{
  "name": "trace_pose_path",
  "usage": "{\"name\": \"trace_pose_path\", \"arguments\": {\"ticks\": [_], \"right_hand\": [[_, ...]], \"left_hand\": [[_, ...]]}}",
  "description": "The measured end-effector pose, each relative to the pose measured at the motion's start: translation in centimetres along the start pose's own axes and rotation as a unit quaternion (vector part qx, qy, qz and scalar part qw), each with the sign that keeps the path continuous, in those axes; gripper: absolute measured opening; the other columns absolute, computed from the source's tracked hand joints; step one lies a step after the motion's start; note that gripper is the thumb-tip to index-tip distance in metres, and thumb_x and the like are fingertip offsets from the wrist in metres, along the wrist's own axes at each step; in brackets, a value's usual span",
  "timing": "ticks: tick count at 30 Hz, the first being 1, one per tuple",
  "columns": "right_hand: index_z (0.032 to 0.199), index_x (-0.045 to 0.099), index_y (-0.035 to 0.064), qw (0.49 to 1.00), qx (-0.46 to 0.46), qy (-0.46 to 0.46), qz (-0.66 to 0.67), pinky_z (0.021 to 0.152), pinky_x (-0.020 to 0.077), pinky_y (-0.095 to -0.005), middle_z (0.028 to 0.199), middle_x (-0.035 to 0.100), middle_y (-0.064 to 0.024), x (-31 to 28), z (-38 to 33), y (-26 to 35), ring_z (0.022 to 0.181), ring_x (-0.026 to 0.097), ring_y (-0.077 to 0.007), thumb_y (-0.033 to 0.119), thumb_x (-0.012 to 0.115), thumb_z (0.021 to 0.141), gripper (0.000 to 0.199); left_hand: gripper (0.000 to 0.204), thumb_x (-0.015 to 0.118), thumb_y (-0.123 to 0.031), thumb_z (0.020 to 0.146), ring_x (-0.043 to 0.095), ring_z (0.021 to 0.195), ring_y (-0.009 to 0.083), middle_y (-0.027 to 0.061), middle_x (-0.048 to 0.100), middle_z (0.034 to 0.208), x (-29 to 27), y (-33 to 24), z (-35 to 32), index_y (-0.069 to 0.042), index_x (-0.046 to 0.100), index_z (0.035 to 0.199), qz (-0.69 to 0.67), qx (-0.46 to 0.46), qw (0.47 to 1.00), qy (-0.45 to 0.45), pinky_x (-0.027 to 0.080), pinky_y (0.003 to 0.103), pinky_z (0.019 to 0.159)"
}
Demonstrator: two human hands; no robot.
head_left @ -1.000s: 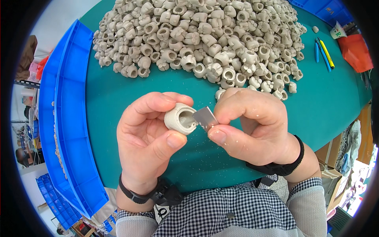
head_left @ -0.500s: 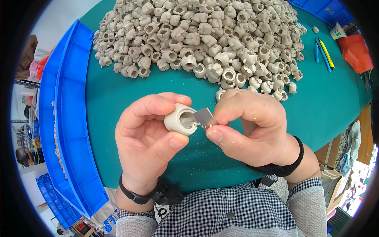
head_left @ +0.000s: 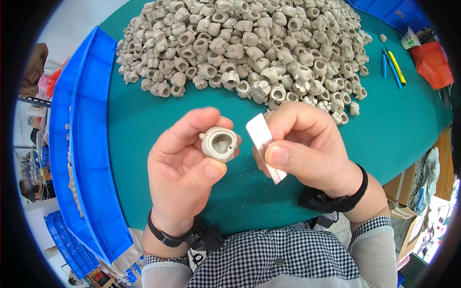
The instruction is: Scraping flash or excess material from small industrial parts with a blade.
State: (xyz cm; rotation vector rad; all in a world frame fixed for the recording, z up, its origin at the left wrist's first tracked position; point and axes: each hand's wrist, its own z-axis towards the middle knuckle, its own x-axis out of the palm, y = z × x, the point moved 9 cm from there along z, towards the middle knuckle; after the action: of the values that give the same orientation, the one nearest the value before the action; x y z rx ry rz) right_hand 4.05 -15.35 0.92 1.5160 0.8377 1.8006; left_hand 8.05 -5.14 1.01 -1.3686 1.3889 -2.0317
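Observation:
My left hand [head_left: 180, 156] holds a small hollow beige clay piece [head_left: 219, 144] between thumb and fingers, its round opening turned up toward me. A little notch shows on the right of its rim. My right hand [head_left: 307, 149] pinches a thin flat blade [head_left: 262, 137], which catches the light and looks nearly white. A gap lies between the blade and the clay piece. Beyond both hands spreads a large heap of similar clay pieces [head_left: 240, 48] on the green table [head_left: 144, 125].
Long blue plastic trays [head_left: 91, 144] line the table's left side. At the far right lie blue and yellow slim tools [head_left: 396, 69], a red bag [head_left: 432, 62] and a white cup [head_left: 410, 38]. Another blue crate [head_left: 394, 13] stands at the back right. Pale crumbs dot the tabletop.
The blade has come away from the clay piece's rim and turned steeper in my right hand. My left hand has rotated the piece so its opening faces up more.

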Motion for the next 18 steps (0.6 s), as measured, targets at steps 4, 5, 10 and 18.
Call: {"name": "trace_pose_path", "arguments": {"ticks": [4,5,10,18], "right_hand": [[0.075,0.051,0.0015,1.0,-0.012,-0.015,-0.022,0.048,0.0367,-0.0177,0.065,0.052,-0.0016,-0.48,0.02,0.15,0.056,0.047,-0.0049,0.007,0.055,0.077,0.007],[0.075,0.051,0.0015,0.999,-0.013,-0.016,-0.027,0.048,0.0363,-0.0174,0.064,0.052,-0.0013,-0.51,0.0,0.15,0.056,0.047,-0.0047,0.006,0.055,0.077,0.007],[0.075,0.051,0.0015,0.999,-0.013,-0.021,-0.037,0.046,0.035,-0.0168,0.062,0.051,-0.0006,-0.43,0.03,0.28,0.055,0.046,-0.0041,0.006,0.055,0.076,0.007],[0.075,0.051,0.0005,0.998,-0.017,-0.024,-0.047,0.045,0.0347,-0.0165,0.062,0.051,-0.0006,-0.41,-0.1,0.37,0.053,0.046,-0.0039,0.005,0.055,0.076,0.006]], "left_hand": [[0.047,0.064,-0.005,0.067,0.056,0.079,0.0169,0.0145,0.051,0.101,0.01,0.29,0.03,0.002,0.044,0.108,-0.007,-0.022,1.0,0.015,0.049,0.025,0.066],[0.047,0.064,-0.005,0.067,0.056,0.079,0.0169,0.0145,0.051,0.101,-0.18,0.27,0.03,0.002,0.044,0.108,-0.007,-0.022,1.0,0.016,0.049,0.025,0.066],[0.042,0.062,-0.002,0.069,0.057,0.078,0.0179,0.0153,0.049,0.103,-0.15,-0.08,-0.06,0.001,0.045,0.107,-0.008,-0.011,0.999,0.041,0.05,0.025,0.064],[0.028,0.049,-0.012,0.08,0.057,0.079,0.0233,0.0216,0.046,0.103,0.14,0.55,0.09,0.001,0.046,0.104,-0.131,-0.045,0.989,0.059,0.051,0.026,0.064]]}}
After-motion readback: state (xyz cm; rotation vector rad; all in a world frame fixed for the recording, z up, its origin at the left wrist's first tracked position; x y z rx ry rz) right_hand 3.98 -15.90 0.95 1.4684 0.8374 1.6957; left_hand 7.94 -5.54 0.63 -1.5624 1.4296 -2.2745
